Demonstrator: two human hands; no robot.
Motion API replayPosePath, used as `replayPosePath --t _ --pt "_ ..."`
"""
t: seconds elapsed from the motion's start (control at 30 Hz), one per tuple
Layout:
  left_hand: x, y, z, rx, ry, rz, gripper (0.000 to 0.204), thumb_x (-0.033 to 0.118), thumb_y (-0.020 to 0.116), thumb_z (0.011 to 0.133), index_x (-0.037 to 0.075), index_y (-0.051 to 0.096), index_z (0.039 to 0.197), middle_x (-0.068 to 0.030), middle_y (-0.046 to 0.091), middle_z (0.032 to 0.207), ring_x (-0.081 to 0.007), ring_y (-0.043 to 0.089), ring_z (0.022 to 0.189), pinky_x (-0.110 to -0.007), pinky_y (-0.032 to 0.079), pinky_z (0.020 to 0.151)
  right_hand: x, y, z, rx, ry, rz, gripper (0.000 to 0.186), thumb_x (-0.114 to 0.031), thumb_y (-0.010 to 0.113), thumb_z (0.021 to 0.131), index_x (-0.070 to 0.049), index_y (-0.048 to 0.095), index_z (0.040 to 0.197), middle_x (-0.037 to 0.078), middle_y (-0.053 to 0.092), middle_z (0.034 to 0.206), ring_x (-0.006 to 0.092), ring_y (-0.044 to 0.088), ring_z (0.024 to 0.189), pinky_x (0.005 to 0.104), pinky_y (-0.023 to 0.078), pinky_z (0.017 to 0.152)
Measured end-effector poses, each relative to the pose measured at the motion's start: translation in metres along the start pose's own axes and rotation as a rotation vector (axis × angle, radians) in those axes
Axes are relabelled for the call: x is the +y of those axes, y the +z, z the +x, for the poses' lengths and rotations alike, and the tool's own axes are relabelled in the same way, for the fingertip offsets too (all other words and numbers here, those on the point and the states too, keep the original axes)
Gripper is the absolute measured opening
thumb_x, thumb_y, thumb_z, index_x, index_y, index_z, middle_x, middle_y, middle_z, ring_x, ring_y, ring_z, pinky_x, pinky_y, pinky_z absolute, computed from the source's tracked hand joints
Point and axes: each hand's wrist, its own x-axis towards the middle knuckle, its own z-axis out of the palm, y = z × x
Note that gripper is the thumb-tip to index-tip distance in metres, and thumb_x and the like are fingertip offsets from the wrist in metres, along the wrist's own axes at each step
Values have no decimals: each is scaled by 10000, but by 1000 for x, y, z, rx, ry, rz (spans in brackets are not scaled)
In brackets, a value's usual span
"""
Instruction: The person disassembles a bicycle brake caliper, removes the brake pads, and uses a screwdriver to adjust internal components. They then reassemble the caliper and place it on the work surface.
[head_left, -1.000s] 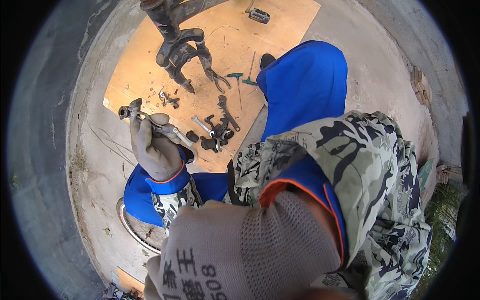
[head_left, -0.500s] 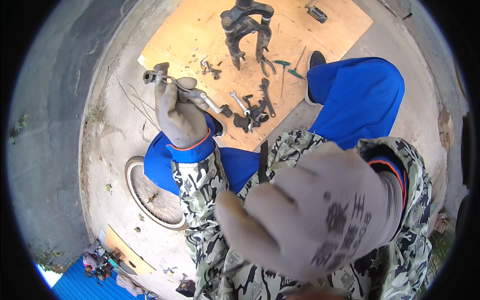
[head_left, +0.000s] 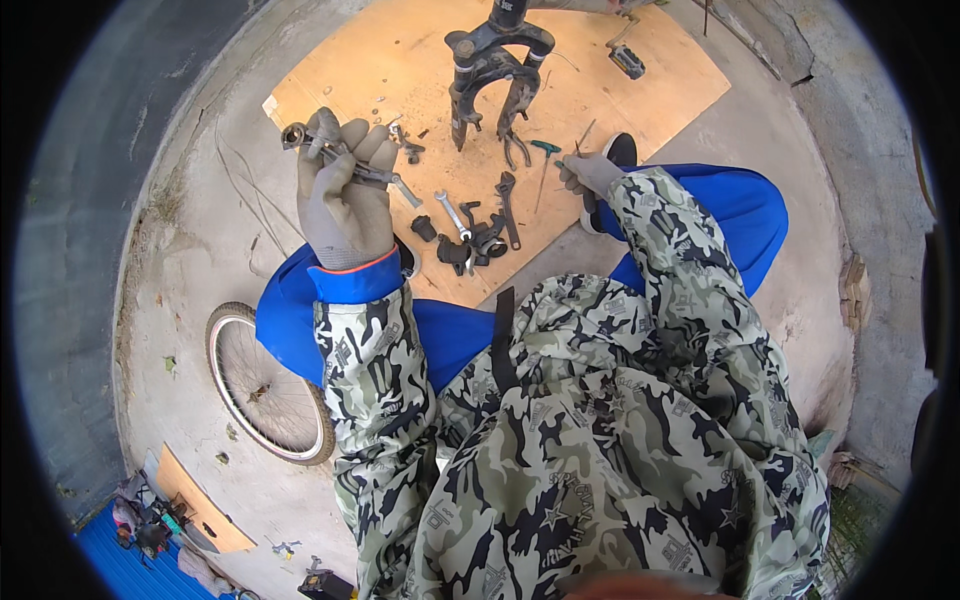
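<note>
My gloved left hand [head_left: 345, 195] grips a grimy metal bicycle part [head_left: 382, 174] with a ringed end. My gloved right hand [head_left: 590, 172] is at the board's right, fingers curled on a green T-handle wrench whose thin shaft [head_left: 585, 136] sticks up. Another green T-handle wrench [head_left: 545, 147] lies left of it. A black suspension fork [head_left: 495, 60] stands above, with pliers [head_left: 515, 147] at its foot. An open-end spanner [head_left: 452, 214], an adjustable wrench [head_left: 507, 200], dark clamp parts [head_left: 470, 250] and small loose parts [head_left: 408, 145] lie on the wooden board [head_left: 330, 80].
A bicycle wheel [head_left: 270, 390] lies on the concrete at left, below loose cables [head_left: 250, 200]. A pedal [head_left: 627, 62] is at the back of the board. My blue-clad knees [head_left: 730, 230] flank the board. Another board [head_left: 205, 500] and a pile of items [head_left: 150, 525] are at lower left.
My right hand has moved from close in front of the camera out to the T-handle wrenches on the board. My left hand still holds the metal part. The view has shifted.
</note>
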Motion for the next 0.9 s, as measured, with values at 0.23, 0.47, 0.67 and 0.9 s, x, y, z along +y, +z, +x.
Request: replayPosePath --t 0.23,0.47,0.67,0.9 --pt "2 -42 11 39 -67 3 386 59 488 963 29 514 1347 -140 660 1097 -205 656 779 -289 513 613 71 47 80 97 194 131 365 -405 591 995 -46 639 1038 105 698 816 233 654 643 408 551 626" --pt "-1 -64 34 89 -49 8 340 131 492 1013 13 532 1329 -111 691 985 -140 611 631 -244 389 438 90 95 150 111 213 46 323 -342 646 960 -20 661 956 124 705 824 261 702 636 430 576 547" --pt "-12 -84 51 125 -72 61 354 139 485 1006 9 532 1332 -107 687 977 -134 592 617 -238 367 431 89 108 203 213 335 -119 314 -329 642 972 -16 663 951 110 686 821 260 693 675 456 573 604" --pt "-25 -99 59 236 -52 139 418 166 547 991 48 520 1392 -86 662 1006 -114 510 611 -227 352 477 145 130 293 -308 137 -1197 281 -294 630 989 -47 724 1085 133 727 1011 303 713 880 435 586 758"
